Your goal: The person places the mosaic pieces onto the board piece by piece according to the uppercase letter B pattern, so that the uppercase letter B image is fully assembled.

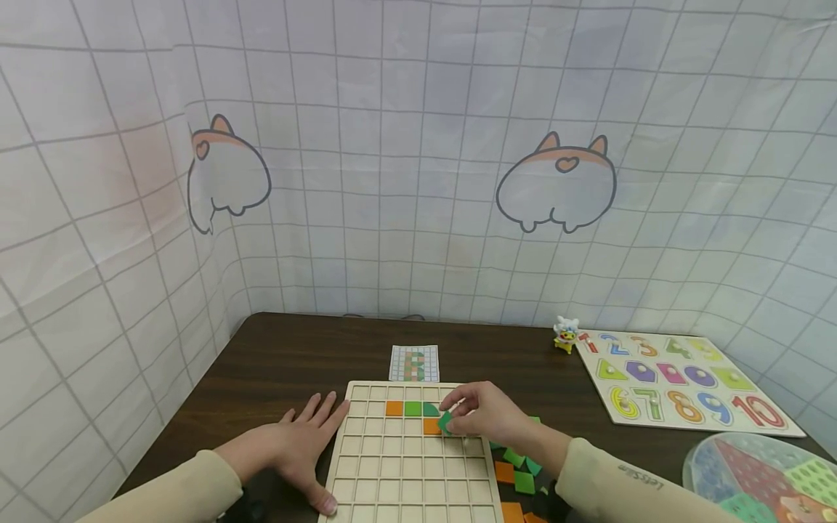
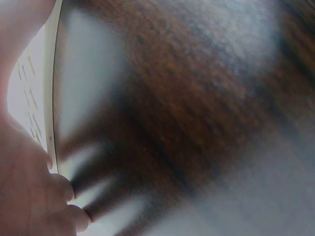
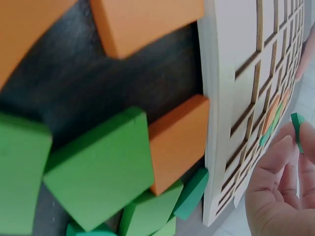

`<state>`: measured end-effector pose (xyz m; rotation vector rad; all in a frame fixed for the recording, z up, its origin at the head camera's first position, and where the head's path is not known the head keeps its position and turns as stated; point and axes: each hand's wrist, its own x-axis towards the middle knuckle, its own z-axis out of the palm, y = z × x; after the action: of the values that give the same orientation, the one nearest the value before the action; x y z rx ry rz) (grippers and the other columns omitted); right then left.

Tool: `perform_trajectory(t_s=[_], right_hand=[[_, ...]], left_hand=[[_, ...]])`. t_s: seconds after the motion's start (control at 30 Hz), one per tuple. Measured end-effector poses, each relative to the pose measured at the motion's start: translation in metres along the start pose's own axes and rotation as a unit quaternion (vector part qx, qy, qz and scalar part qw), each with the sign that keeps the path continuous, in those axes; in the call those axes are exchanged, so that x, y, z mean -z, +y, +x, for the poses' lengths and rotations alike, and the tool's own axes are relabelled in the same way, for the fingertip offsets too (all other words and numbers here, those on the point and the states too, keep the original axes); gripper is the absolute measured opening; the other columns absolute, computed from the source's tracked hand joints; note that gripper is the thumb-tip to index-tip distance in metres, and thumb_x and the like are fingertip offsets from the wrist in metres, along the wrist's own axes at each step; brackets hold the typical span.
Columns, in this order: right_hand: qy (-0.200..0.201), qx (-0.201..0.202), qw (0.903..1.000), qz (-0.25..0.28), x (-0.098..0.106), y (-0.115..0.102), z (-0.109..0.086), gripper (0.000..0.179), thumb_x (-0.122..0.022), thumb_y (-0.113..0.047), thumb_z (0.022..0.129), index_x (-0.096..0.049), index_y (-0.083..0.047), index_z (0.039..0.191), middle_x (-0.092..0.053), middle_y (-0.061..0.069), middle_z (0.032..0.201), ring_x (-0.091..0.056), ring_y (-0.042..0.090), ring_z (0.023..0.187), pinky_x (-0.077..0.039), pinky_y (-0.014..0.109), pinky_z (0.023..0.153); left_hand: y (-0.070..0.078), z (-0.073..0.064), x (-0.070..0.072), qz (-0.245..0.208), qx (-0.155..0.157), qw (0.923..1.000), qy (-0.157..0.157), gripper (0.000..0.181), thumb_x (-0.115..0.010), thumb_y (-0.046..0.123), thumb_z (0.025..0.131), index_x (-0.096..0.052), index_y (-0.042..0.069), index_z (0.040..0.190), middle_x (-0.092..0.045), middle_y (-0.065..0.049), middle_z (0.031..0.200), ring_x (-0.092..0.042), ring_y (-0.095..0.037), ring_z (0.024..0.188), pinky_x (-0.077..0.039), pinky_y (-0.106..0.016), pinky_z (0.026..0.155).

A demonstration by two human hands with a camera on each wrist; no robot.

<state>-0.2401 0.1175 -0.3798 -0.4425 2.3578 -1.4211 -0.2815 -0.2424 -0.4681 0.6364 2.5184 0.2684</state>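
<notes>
On the board (image 1: 392, 468): pale wood, square cells framed by thin ribs. An orange square (image 1: 394, 408), green square (image 1: 413, 408) and teal quarter-round (image 1: 430, 409) sit side by side in an upper row; lower orange square (image 1: 430, 427) directly below the teal one.
Tile (image 1: 446, 423): teal, thin, over the board just right of the lower orange square; outline partly hidden by fingers.
Loose tiles (image 1: 524, 481): orange, green, teal, by the board's right edge, some overlapping.
Card (image 1: 414, 363): small printed grid, just past the board's far edge.
Table (image 1: 314, 349): dark wood grain; figurine (image 1: 565, 335) and number board (image 1: 593, 363) at far right, patterned case (image 1: 752, 468) nearer, cut by frame.
Wall (image 1: 405, 145): white cloth, grey grid lines, two cartoon animal rears.
Right hand (image 1: 484, 414): thumb and finger pinching the tile.
Left hand (image 1: 304, 443): fingers spread, thumb at the board's left edge.
</notes>
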Motion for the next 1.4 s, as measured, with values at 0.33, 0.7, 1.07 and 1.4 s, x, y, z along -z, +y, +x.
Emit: perform_trajectory(t_s=[0.33,0.7,1.07,1.4], right_hand=[[0.010,-0.026,0.9996,0.001,-0.018,0.000,0.001,0.007,-0.078,-0.001,0.087,-0.073,0.003,0.090,-0.073,0.006,0.076,-0.071,0.015,0.064,-0.058,0.029,0.063],[0.041,-0.046,0.9962,-0.061,-0.030,-0.007,0.002,0.009,-0.081,-0.005,0.086,-0.075,-0.002,0.079,-0.076,0.008,0.071,-0.072,0.015,0.060,-0.054,0.028,0.054],[0.036,-0.015,0.9912,-0.127,-0.031,-0.005,0.004,0.013,-0.082,-0.006,0.085,-0.075,-0.005,0.075,-0.068,-0.001,0.066,-0.058,0.012,0.055,-0.051,0.028,0.053],[0.041,0.016,0.9836,-0.175,-0.033,-0.005,0.006,0.015,-0.084,-0.005,0.083,-0.075,-0.006,0.071,-0.068,0.000,0.064,-0.054,0.010,0.055,-0.047,0.026,0.054]], left_hand=[[0.002,-0.001,0.000,0.000,0.000,1.0000,0.004,0.152,-0.073,0.093,0.049,0.006,0.034,0.165,0.010,-0.012,0.173,0.007,-0.041,0.159,-0.011,-0.078,0.115],[0.001,-0.001,0.000,0.002,-0.002,1.0000,0.004,0.152,-0.072,0.094,0.050,0.006,0.033,0.166,0.010,-0.012,0.173,0.006,-0.041,0.159,-0.012,-0.078,0.115],[-0.001,-0.001,-0.001,0.000,-0.006,1.0000,0.002,0.151,-0.072,0.094,0.051,0.007,0.034,0.165,0.011,-0.012,0.173,0.007,-0.041,0.159,-0.011,-0.078,0.116],[0.001,-0.003,0.001,0.003,-0.004,1.0000,0.004,0.151,-0.072,0.094,0.051,0.007,0.034,0.165,0.011,-0.012,0.173,0.006,-0.041,0.159,-0.012,-0.078,0.115]])
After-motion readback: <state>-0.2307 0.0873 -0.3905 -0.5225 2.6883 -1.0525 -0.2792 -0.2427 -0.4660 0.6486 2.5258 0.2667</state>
